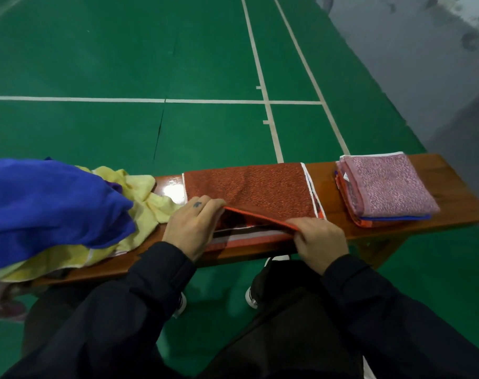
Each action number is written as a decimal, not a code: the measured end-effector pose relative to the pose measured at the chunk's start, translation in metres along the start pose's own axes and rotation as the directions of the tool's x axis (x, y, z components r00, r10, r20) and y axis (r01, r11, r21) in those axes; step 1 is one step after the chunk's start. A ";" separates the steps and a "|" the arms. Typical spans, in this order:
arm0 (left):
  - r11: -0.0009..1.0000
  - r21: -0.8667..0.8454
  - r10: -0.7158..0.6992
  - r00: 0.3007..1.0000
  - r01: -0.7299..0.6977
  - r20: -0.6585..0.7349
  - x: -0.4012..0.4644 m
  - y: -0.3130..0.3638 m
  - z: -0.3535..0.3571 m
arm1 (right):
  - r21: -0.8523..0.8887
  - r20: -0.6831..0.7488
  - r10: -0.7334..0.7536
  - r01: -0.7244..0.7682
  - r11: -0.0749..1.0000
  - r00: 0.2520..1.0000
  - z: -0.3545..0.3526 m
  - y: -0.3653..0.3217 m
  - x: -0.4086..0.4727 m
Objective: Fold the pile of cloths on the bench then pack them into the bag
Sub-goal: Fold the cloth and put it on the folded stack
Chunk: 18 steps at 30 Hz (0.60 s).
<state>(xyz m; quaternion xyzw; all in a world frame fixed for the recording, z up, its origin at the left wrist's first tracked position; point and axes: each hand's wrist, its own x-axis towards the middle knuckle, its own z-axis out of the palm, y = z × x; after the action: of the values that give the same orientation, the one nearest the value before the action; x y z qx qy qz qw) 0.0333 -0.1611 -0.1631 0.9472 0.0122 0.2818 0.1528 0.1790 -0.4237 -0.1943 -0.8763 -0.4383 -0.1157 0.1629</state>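
I pinch the near edge of the orange cloth (249, 184) with my left hand (190, 227) and right hand (319, 239), lifting it evenly so the fold lands square on the bench (451, 187). Folded cloths (383, 187) wait at right, the unfolded pile (55, 209) at left; I see no bag.

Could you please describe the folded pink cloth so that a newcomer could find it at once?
Follow the wooden bench to its right end. The pink cloth tops a small folded stack there, apart from the red cloth both hands grip mid-bench.
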 end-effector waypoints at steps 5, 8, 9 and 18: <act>0.999 0.004 -0.032 0.999 0.032 0.043 0.023 -0.019 -0.002 | -0.001 -0.047 0.201 -0.201 0.980 0.978 -0.037 0.021 0.056; 0.995 0.019 -0.098 0.993 0.099 -0.061 0.070 -0.028 -0.012 | 0.050 -0.160 0.289 -0.284 0.957 0.944 -0.052 0.028 0.102; 0.992 0.012 -0.120 0.983 0.123 -0.141 0.086 -0.029 -0.020 | 0.120 -0.239 0.301 -0.279 0.953 0.923 -0.056 0.029 0.117; 0.994 0.055 -0.092 0.995 0.090 0.041 0.003 -0.035 0.017 | 0.040 -0.103 0.114 -0.111 0.993 0.988 -0.002 0.057 0.050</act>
<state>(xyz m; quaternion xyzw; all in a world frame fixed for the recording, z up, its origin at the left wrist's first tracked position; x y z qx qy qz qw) 0.0471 -0.1328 -0.1859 0.9553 0.0595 0.2533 0.1405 0.2542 -0.4199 -0.1859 -0.8895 -0.3809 -0.1448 0.2069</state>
